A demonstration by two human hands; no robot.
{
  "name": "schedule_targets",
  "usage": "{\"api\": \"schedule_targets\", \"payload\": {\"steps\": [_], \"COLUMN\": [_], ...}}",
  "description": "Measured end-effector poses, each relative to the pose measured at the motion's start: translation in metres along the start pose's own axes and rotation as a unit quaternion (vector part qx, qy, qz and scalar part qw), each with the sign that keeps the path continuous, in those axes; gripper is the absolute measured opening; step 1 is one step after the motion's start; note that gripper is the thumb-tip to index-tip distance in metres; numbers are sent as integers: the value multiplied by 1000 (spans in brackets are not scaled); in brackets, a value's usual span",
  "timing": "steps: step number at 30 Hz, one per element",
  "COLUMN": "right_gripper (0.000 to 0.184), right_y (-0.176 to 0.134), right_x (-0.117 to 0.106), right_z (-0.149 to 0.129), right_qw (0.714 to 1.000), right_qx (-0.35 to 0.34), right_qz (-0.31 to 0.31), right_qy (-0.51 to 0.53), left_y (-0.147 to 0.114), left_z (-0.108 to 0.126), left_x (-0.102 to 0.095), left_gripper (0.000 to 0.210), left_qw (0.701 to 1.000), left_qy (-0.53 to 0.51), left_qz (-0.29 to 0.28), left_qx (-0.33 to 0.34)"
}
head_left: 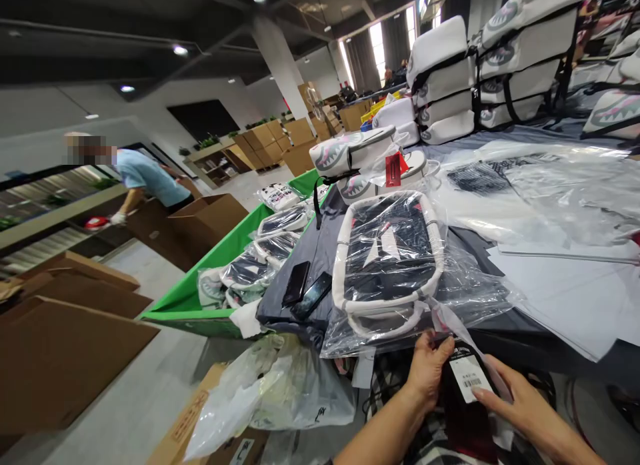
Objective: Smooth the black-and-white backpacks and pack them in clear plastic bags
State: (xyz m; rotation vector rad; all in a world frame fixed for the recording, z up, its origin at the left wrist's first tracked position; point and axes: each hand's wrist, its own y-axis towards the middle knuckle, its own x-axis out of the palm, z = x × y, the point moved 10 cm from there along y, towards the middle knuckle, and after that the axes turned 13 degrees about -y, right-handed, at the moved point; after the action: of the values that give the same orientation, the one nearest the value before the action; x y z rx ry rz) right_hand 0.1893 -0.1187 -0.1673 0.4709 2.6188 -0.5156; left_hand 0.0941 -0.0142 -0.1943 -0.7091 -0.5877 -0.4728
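A black hang tag (457, 395) with a white barcode sticker (469, 379) is gripped between my two hands, close to my lap. My left hand (426, 368) pinches its left upper edge with thumb and fingers. On the other side, my right hand (515, 395) holds the tag's right edge, thumb against the sticker. A whitish strip runs from beside the tag up toward a backpack (390, 251) in clear plastic. That backpack, black with white trim, lies on the dark-covered table just beyond my hands.
Left of the table stands a green-sided bin (200, 305) with several bagged backpacks. Two phones (297, 283) lie at the table edge. White shark-face backpacks (445, 78) are stacked behind; clear plastic bags (540, 191) and white sheets (575, 291) cover the right. A co-worker (150, 175) bends over cartons.
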Motion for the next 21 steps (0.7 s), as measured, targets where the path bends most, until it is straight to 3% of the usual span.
{"api": "schedule_targets", "payload": {"steps": [2,4,5,7,10,12,14,15,16,18,19,21], "right_gripper": [72,67,65,66,65,59,54,53,51,46,43,39], "right_y": [-5,-8,-9,-10,-10,-13,-19,-24,-30,-42,-47,-52], "right_x": [12,25,27,20,-3,-14,-23,-26,-28,-26,-24,-27], "right_z": [9,15,18,25,32,36,38,36,32,21,16,9], "right_qw": [999,999,998,998,999,997,987,978,967,953,954,962], "right_qx": [18,20,20,21,-2,-17,-21,-26,-35,-69,-91,-127], "right_qz": [-2,-20,-23,0,47,69,118,151,181,201,188,146], "right_qy": [29,45,52,60,23,-35,-106,-143,-176,-214,-216,-193], "left_y": [3,4,2,-4,-16,-36,-63,-74,-80,-85,-88,-90], "left_z": [-14,-16,-12,0,24,49,57,51,41,22,17,14], "left_x": [-3,-4,-4,-5,-10,8,49,70,88,113,120,126], "left_gripper": [82,77,74,66,54,46,39,39,39,29,20,8], "left_qw": [999,988,971,902,764,659,509,426,346,226,186,150], "left_qy": [47,147,220,390,586,644,681,699,715,721,709,681], "left_qz": [17,1,-14,-39,-53,-84,-179,-245,-317,-444,-498,-567], "left_qx": [2,50,93,179,264,379,494,519,518,483,463,438]}}
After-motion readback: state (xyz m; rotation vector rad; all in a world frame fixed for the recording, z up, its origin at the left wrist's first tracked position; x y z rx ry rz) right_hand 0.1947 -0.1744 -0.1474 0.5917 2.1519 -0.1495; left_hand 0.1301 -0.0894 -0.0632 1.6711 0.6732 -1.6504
